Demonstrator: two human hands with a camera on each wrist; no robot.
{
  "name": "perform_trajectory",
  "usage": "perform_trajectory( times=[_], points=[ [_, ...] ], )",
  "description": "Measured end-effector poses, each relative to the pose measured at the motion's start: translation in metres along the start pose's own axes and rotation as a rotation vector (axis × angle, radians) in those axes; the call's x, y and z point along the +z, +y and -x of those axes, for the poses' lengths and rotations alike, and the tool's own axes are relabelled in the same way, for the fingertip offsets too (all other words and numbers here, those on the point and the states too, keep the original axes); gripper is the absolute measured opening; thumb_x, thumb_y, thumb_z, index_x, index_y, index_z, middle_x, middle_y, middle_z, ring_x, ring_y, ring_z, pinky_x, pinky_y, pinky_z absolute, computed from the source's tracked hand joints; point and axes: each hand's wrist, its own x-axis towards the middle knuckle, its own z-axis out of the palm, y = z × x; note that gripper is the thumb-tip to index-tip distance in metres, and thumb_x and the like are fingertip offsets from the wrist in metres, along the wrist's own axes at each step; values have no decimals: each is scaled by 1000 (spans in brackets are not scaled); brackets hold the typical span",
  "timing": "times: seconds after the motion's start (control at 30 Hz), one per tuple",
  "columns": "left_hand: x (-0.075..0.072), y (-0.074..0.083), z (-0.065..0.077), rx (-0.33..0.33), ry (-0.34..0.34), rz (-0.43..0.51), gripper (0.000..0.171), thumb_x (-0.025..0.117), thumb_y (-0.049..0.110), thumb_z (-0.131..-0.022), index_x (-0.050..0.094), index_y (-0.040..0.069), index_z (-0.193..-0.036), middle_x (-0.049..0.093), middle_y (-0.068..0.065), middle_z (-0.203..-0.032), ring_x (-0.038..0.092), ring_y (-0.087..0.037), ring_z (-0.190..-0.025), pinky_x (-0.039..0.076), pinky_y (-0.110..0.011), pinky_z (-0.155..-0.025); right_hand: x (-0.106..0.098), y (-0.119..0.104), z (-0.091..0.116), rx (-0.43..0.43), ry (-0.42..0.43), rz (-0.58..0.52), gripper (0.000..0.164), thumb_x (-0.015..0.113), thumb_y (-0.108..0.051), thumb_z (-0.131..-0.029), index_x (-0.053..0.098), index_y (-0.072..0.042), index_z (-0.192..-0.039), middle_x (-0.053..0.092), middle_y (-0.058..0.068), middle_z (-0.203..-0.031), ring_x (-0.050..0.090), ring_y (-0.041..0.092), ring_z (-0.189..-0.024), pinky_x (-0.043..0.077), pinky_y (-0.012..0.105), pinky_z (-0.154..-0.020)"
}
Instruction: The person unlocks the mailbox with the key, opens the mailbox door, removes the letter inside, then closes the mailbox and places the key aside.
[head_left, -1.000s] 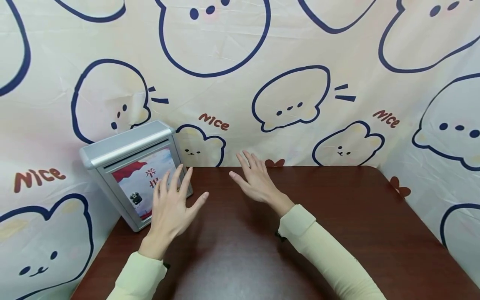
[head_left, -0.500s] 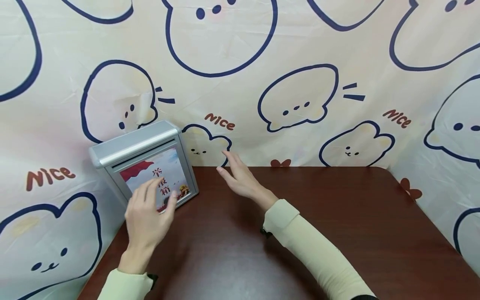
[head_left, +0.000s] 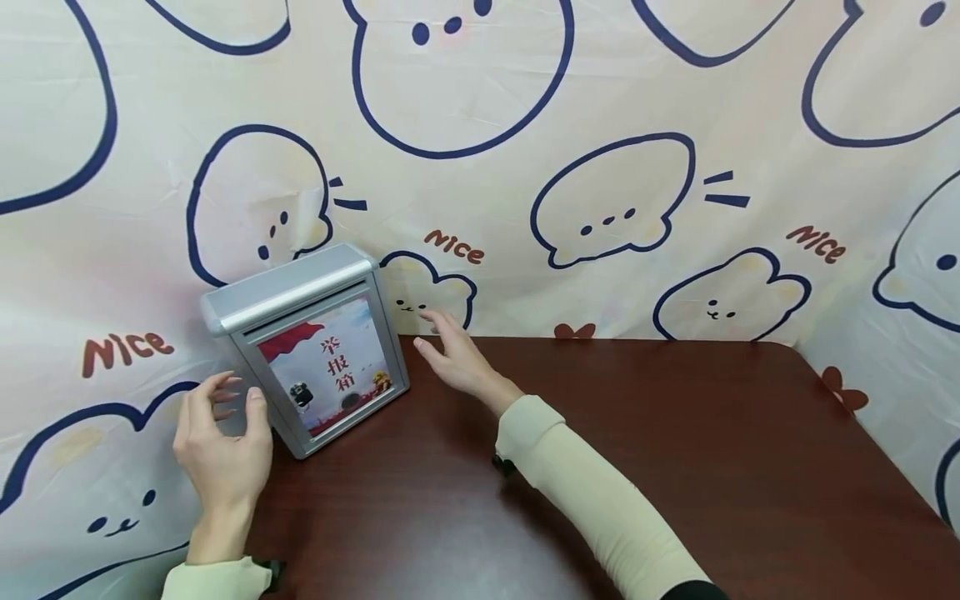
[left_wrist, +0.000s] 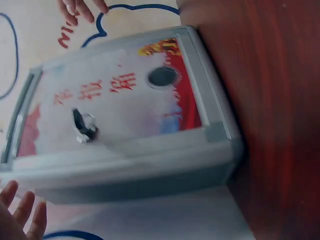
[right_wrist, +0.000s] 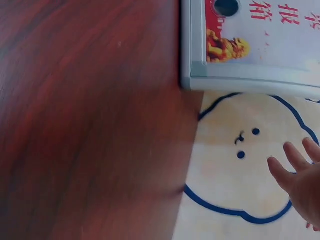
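Note:
A silver-grey metal report box with a slot under its rounded top stands on the back left of the table. Its front panel carries red Chinese characters and a red-and-blue picture. A black-headed key on a ring sits in the panel's lock. My left hand is at the box's left side, fingers bent and apart from the thumb, holding nothing. On the other side my right hand reaches toward the box's right edge, fingers spread and holding nothing; the right wrist view shows a gap between its fingers and the box.
The dark red-brown wooden table extends to the right of the box. Directly behind the box hangs a pale cloth backdrop with blue cartoon outlines, which also covers the left and right sides.
My left hand has moved left from in front of the panel to the box's left side, its fingers bending more. My right hand has moved left toward the box, and the head view has shifted slightly.

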Motion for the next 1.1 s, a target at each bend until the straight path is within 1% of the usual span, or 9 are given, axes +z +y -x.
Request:
perform_trajectory(
  times=[0.07, 0.2, 0.27, 0.33, 0.47, 0.63, 0.73, 0.9, 1.1],
  points=[
    [1, -5, 1, -40, -20, -3, 41, 63, 19, -98, 59, 2, -135, 62, -21, -125, 58, -22, -105, 37, -6, -84, 7, 1, -1, 12, 29, -34, 54, 52, -32, -107, 38, -17, -157, 42, 7, -155, 49, 23, -136, 46, 44, -111],
    [6, -13, 2, -114, -83, 15, 51, 60, 25, -102, 48, 10, -149, 52, -16, -142, 55, -22, -119, 39, -5, -88, 22, 2, -8, 38, 82, -84, 54, 52, -26, -107, 35, -15, -158, 42, 8, -156, 50, 26, -136, 46, 43, -111],
    [8, -18, 1, -147, -108, 50, 54, 55, 27, -104, 41, 15, -155, 45, -11, -152, 51, -28, -128, 40, -10, -99, 31, 1, -14, 54, 92, -101, 55, 51, -24, -108, 34, -14, -159, 42, 8, -157, 50, 26, -137, 47, 42, -110],
    [9, -23, -1, -188, -132, 94, 56, 49, 31, -107, 34, 21, -159, 38, -7, -158, 45, -29, -137, 38, -21, -112, 39, -1, -20, 72, 87, -115, 56, 49, -24, -108, 31, -15, -161, 41, 7, -159, 49, 26, -139, 46, 42, -111],
    [10, -30, -7, -282, -183, 160, 58, 39, 36, -109, 22, 27, -163, 26, 0, -166, 31, -28, -148, 24, -44, -125, 51, -7, -29, 94, 67, -157, 58, 46, -27, -109, 27, -14, -162, 38, 9, -162, 48, 29, -140, 44, 43, -113],
    [14, -35, -13, -379, -259, 188, 59, 28, 39, -110, 11, 27, -166, 12, 5, -171, 12, -19, -157, 8, -44, -128, 59, -10, -34, 108, 86, -207, 57, 45, -28, -110, 28, -13, -162, 39, 13, -161, 48, 36, -139, 43, 47, -114],
    [18, -38, -16, -401, -299, 205, 59, 24, 40, -111, 6, 27, -166, 8, 5, -172, 7, -18, -157, 4, -44, -128, 63, -8, -34, 118, 85, -235, 57, 45, -30, -110, 28, -12, -162, 41, 11, -160, 50, 33, -139, 45, 46, -112],
    [25, -42, -20, -374, -351, 232, 61, 23, 40, -111, 4, 24, -166, 7, 0, -172, 7, -21, -157, 4, -46, -128, 65, -6, -34, 140, 77, -263, 54, 42, -33, -111, 32, -16, -161, 42, 5, -160, 50, 26, -139, 47, 43, -110],
    [28, -44, -19, -370, -360, 241, 61, 23, 41, -111, 3, 23, -166, 7, -3, -172, 8, -24, -157, 3, -47, -127, 68, -8, -32, 148, 68, -253, 50, 41, -33, -111, 36, -19, -159, 45, 4, -158, 48, 20, -140, 48, 42, -110]
  ],
)
